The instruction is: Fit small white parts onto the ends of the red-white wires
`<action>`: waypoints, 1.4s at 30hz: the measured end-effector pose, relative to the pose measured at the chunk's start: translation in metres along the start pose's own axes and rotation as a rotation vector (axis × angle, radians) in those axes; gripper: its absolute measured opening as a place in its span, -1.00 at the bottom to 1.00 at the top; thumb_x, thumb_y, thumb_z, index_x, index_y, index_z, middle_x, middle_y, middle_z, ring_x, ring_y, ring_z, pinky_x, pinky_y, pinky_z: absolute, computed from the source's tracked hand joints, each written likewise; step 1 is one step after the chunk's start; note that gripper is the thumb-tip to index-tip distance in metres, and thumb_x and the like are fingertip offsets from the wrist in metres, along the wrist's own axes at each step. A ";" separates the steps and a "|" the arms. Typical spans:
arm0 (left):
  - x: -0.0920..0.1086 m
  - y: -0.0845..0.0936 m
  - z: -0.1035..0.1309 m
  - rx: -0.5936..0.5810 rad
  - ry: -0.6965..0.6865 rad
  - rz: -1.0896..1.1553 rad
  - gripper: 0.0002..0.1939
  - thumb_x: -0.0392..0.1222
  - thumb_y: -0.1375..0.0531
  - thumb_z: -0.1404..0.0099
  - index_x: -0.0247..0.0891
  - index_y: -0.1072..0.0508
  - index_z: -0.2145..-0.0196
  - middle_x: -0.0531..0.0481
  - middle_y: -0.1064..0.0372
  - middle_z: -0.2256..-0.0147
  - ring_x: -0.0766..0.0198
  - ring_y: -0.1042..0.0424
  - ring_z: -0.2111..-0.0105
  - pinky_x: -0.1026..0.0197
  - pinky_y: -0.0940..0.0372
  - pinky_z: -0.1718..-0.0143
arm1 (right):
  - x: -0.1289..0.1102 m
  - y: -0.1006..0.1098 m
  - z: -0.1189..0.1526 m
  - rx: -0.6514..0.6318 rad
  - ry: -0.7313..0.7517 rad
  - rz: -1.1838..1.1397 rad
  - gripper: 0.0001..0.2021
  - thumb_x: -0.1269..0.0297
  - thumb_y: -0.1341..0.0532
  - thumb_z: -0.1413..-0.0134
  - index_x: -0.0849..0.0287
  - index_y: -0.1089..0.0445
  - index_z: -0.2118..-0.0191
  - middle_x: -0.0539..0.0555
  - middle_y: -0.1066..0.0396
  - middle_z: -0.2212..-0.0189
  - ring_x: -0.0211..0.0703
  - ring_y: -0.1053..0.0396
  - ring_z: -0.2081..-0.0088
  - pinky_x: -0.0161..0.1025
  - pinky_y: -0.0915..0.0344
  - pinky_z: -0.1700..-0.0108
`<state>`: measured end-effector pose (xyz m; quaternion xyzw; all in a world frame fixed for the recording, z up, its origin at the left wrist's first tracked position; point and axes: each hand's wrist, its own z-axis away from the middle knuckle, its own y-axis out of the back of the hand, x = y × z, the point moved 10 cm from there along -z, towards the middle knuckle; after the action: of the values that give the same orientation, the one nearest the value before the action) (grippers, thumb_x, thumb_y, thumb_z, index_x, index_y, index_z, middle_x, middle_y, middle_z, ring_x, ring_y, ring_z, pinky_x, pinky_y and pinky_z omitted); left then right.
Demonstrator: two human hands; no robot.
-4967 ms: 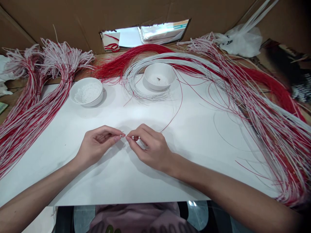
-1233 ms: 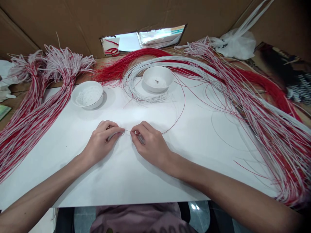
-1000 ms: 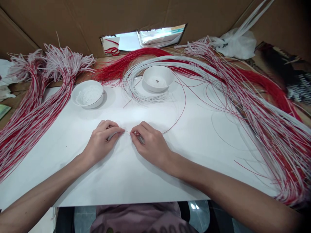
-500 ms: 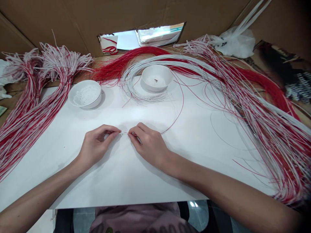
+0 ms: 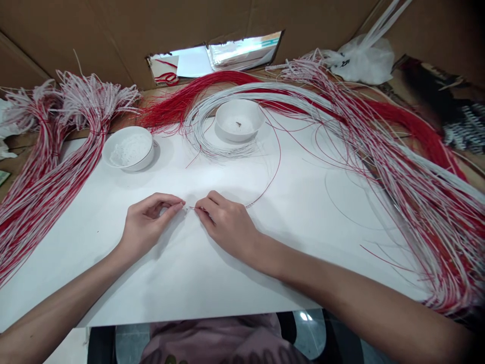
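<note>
from afar i am pinching a tiny whitish piece (image 5: 186, 207), too small to identify, with my left hand (image 5: 146, 222) over a white tabletop (image 5: 182, 283); my right hand (image 5: 232, 225) is gripping a red strand (image 5: 280, 150) in a tight pinch, its end pointing at the piece. beyond, a bowl (image 5: 146, 161) of white bits (image 5: 130, 150) is standing left of a coil of white strands (image 5: 195, 129), before a cardboard wall (image 5: 113, 30).
</note>
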<state>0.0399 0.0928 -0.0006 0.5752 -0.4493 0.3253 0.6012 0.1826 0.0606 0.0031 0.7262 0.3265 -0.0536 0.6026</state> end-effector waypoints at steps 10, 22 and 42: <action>-0.003 0.001 -0.001 0.006 0.035 0.010 -0.82 -0.08 -0.37 -0.14 -0.20 -0.58 0.32 -0.05 -0.57 0.30 0.15 -0.54 0.27 0.13 -0.48 0.18 | -0.006 -0.002 0.001 -0.006 0.063 -0.029 -0.79 0.36 -0.05 -0.33 0.21 -0.43 0.21 0.04 -0.41 0.32 -0.33 -0.29 0.43 -0.31 -0.03 0.49; 0.001 -0.005 -0.001 -0.059 0.035 0.082 -0.83 -0.09 -0.38 -0.13 -0.21 -0.57 0.35 -0.04 -0.55 0.35 0.19 -0.52 0.32 0.17 -0.45 0.25 | -0.006 0.024 0.004 0.199 0.068 -0.303 -0.80 0.34 -0.06 -0.32 0.22 -0.42 0.23 0.05 -0.43 0.32 -0.35 -0.39 0.39 -0.40 -0.31 0.41; 0.003 -0.009 0.003 -0.100 0.046 0.124 -0.91 -0.22 -0.35 -0.16 -0.18 -0.59 0.32 0.00 -0.56 0.31 0.26 -0.51 0.28 0.26 -0.41 0.20 | -0.009 0.027 0.006 0.242 0.112 -0.278 -0.83 0.37 -0.09 -0.29 0.23 -0.42 0.24 0.03 -0.43 0.34 -0.38 -0.40 0.42 -0.42 -0.32 0.41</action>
<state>0.0483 0.0883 -0.0018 0.5080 -0.4860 0.3522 0.6178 0.1922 0.0503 0.0286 0.7431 0.4480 -0.1345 0.4785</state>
